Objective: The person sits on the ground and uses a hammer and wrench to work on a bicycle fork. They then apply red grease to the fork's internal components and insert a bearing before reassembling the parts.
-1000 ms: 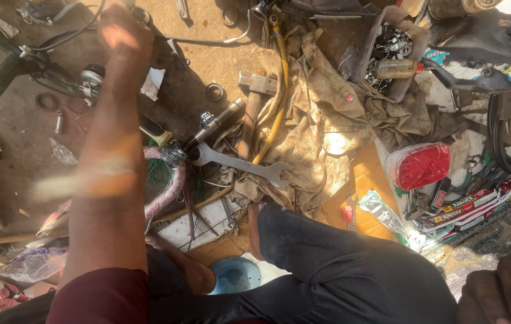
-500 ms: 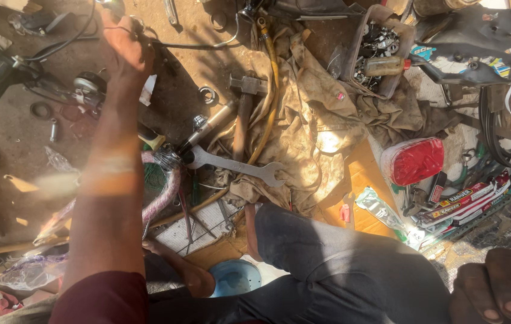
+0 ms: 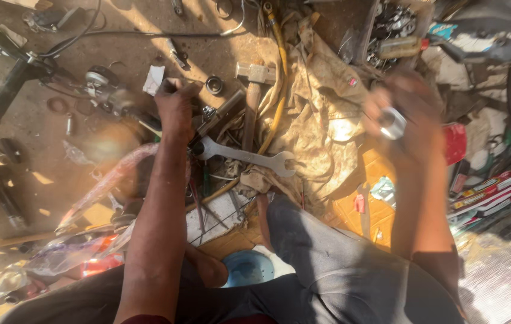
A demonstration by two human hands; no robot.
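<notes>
Head view, looking straight down. Surface: bare dirt floor [image 3: 75, 174], brown, littered with tools and scrap, strong sunlight in patches. No bench; everything lies on the floor.

Left hand [image 3: 177, 108]: arm stretched forward, fingers clenched around a small dark tool [image 3: 168, 86] whose end shows above the knuckles; what kind of tool, cannot tell. The hand sits near the middle of the floor area, just beside the head of an open-ended spanner [image 3: 246, 156], which lies flat, running right toward a crumpled tan cloth [image 3: 321, 120].

Right hand [image 3: 402, 123]: raised above the cloth's right edge, motion-blurred, grasping a short silver metal cylinder [image 3: 392, 123] between the fingers.

Around them: a hammer [image 3: 252, 99] with wooden handle lies just above the spanner, head away from the person. A yellow hose [image 3: 279, 78] runs from the top edge down past the hammer. A small bearing ring [image 3: 214, 84] lies on the dirt right of the left hand. A dark bicycle frame tube [image 3: 3, 96] crosses the top left corner. A tray of dark metal parts [image 3: 393, 27] sits at the top right. A red plastic piece [image 3: 455, 143] lies right of the right hand. Grey trouser leg [image 3: 339, 264] fills the lower middle; blue sandal [image 3: 246, 268] beside it.
</notes>
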